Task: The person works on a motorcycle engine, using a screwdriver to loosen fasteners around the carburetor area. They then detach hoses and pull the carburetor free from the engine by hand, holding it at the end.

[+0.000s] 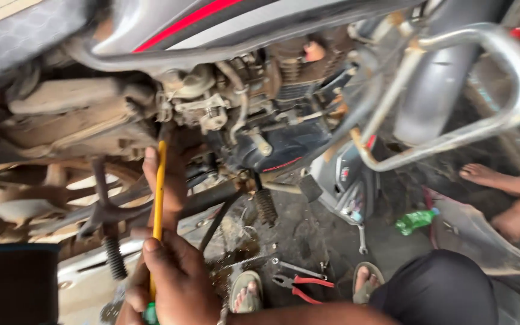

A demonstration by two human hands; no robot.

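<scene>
Down beside the grey motorcycle with its red stripe (170, 27), we look from the head camera at its grimy metal engine (254, 102) and work at its underside. Our right hand (173, 283) grips the lower part of a long yellow-shafted screwdriver with a green handle end (159, 198), fingers (160, 250) clenched round the shaft. Our left hand (167, 180) sits higher up, its fingers closed on the same shaft just below the engine's carburettor area; the tool stands nearly upright, tip hidden among the dirty parts.

To the right, a curved chrome crash guard (501, 78) loops out from the frame. On the oily concrete floor (326, 241) lie red-handled pliers (302, 284), a steel spanner (362, 239) and, farther right, a green plastic bottle (415, 220). Our sandalled feet (247, 292) rest near the pliers, with our dark-clothed knee (440, 289) beside them. At the right edge, another person's bare feet (501, 180) rest on the ground, well apart from our hands.
</scene>
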